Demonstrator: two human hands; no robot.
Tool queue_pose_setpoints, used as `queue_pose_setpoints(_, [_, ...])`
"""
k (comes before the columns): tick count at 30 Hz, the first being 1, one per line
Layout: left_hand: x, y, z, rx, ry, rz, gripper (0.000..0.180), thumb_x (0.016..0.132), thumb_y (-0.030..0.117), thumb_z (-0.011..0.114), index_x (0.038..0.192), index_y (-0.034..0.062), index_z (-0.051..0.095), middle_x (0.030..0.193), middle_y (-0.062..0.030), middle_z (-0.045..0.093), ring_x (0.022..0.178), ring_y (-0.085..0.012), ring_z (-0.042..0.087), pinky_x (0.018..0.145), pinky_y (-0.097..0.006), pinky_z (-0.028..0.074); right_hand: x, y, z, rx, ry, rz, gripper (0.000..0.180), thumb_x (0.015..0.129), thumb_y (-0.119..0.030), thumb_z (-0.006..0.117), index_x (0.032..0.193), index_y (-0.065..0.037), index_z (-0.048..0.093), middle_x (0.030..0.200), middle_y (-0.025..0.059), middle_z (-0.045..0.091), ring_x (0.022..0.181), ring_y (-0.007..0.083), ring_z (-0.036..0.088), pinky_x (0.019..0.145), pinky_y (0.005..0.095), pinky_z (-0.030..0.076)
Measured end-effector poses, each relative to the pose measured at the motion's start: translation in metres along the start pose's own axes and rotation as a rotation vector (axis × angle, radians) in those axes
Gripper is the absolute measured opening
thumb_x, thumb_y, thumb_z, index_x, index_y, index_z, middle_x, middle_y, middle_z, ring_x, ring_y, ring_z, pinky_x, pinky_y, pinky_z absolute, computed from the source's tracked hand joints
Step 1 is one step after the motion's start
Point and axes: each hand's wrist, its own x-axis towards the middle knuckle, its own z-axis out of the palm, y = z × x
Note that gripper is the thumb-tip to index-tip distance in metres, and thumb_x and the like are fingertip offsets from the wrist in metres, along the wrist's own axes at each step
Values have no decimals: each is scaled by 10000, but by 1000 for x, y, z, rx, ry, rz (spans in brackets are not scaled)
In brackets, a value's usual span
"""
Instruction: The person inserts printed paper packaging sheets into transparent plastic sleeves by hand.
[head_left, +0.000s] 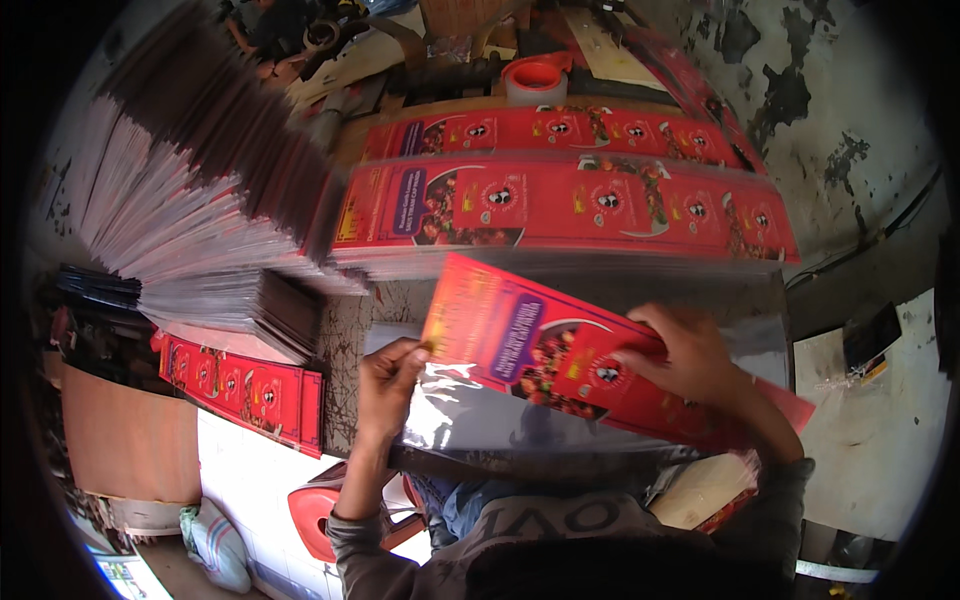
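A long red printed card (590, 365) with a purple panel and food pictures is held at a slant in front of me. At its lower left corner, my left hand (388, 385) is closed, thumb against fingers; whether it also pinches plastic there, I cannot tell. My right hand (690, 360) grips the card's upper edge towards the right, fingers over its face. Beneath the card lie shiny clear plastic sleeves (500, 425) on the worn table (345, 350). Behind it are two stacks of similar cards, the nearer stack (545, 205) and the farther stack (640, 128).
A tall fanned pile of sleeved sheets (190, 190) stands at the left. Several red cards (240, 385) lie at the table's left side. A red tape roll (535, 78) sits at the back. A red stool (315, 520) is below left; a peeling wall (840, 130) bounds the right.
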Motion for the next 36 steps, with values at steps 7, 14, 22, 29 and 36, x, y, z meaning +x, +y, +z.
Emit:
queue_pose_setpoints(7, [7,27,-14,40,-295,-12,258,900,179,518,961,-58,604,799,-27,620,726,-38,492,664,-189,402,20,-11,13,-63,95,-87,475,748,-302,680,1142,-83,529,636,55,536,470,193,532,445,290,435])
queue_pose_setpoints(14, [3,31,-5,-154,-157,-35,303,909,201,493,982,-80,580,820,-107,639,736,-128,604,679,-258,500,39,-3,5,-200,136,-389,646,699,-337,702,1254,-98,473,664,15,492,570,146,513,526,288,447])
queue_pose_setpoints(22, [-6,23,-9,-101,-147,50,251,889,166,537,986,-52,614,792,-15,613,658,-35,476,595,-182,375,43,-18,-4,-173,-128,-429,673,710,-427,656,1272,-117,456,505,-1,443,409,129,462,417,275,411])
queue_pose_setpoints(29, [-7,20,0,-282,-20,-14,228,892,158,526,967,-42,607,790,-23,611,673,-43,510,603,-193,405,72,-17,13,-38,-286,-564,704,751,-548,511,1323,-159,381,444,28,411,342,189,405,383,306,386])
queue_pose_setpoints(36, [-14,-2,-44,-6,154,104,260,900,127,489,1087,-47,532,970,-97,601,831,-127,564,706,-237,442,55,-23,-9,-57,-460,-58,627,804,-465,543,1317,-144,380,1074,197,431,946,312,490,810,405,403])
